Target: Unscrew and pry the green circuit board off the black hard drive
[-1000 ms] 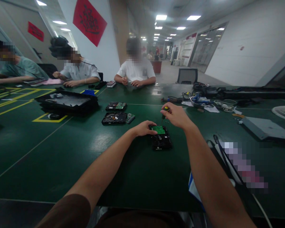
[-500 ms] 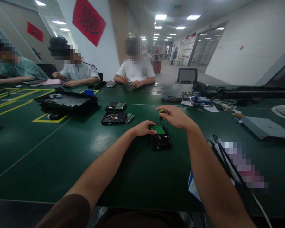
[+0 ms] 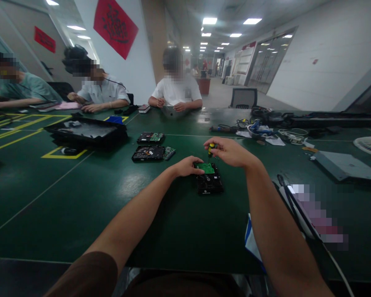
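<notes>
A black hard drive (image 3: 209, 183) with a green circuit board (image 3: 207, 168) at its far end lies flat on the table in front of me. My left hand (image 3: 187, 166) grips the drive's far left side, its thumb over the board and its fingers round the far edge. A small yellow and black screwdriver (image 3: 212, 147) stands upright above the board's far edge. Its handle is pinched in the fingers of my right hand (image 3: 227, 151). Whether the tip touches a screw is too small to tell.
Left of my hands lie two more hard drives (image 3: 148, 153) and a loose circuit board (image 3: 169, 153). A black tray (image 3: 89, 132) stands farther left. Cables (image 3: 259, 131) and a flat grey metal case (image 3: 348, 165) lie to the right. Across the table sits a person (image 3: 175, 93).
The fingers of my right hand have shifted round the screwdriver's handle, and more yellow shows. My left hand and the drive stay put. The person opposite now holds up a flat grey object.
</notes>
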### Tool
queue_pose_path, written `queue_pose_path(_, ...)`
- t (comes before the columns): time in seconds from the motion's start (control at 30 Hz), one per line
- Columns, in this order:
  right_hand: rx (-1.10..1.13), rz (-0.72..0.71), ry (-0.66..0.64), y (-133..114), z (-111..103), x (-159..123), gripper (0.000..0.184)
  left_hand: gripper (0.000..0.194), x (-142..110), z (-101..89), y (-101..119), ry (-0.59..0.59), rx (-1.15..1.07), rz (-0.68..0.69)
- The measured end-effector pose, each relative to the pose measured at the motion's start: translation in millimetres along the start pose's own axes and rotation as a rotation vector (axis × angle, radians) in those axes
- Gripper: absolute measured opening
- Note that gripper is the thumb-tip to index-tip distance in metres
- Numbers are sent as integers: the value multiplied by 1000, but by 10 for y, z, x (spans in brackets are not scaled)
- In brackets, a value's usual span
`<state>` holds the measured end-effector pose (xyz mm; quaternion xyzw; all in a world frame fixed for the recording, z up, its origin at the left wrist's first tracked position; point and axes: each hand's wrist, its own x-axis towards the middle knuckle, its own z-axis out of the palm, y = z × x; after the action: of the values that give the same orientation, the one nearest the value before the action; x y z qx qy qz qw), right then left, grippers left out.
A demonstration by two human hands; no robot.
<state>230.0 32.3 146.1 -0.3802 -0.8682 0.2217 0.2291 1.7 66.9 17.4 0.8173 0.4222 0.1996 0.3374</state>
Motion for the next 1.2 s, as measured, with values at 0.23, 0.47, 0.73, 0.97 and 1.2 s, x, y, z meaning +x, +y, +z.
queue_pose_path(0.23, -32, -9, -30, -53, -28, -15, 30, 75, 13, 10, -29, 1, 3, 13)
queue_pose_path(0.47, -43, -16, 38, -4, -15, -14, 29, 75, 9, 23, -27, 6, -1, 3)
queue_pose_path(0.73, -22, 17, 29, 2, -25, -21, 28, 76, -6, 6, 5, -2, -5, -5)
queue_pose_path(0.97, -13, 36, 37, 30, -23, -24, 28, 73, -20, 0, 42, 5, -1, -6)
queue_pose_path(1.2, 16, 48, 64, 88, -11, -18, 29, 75, -10, -1, 12, 3, 1, 6)
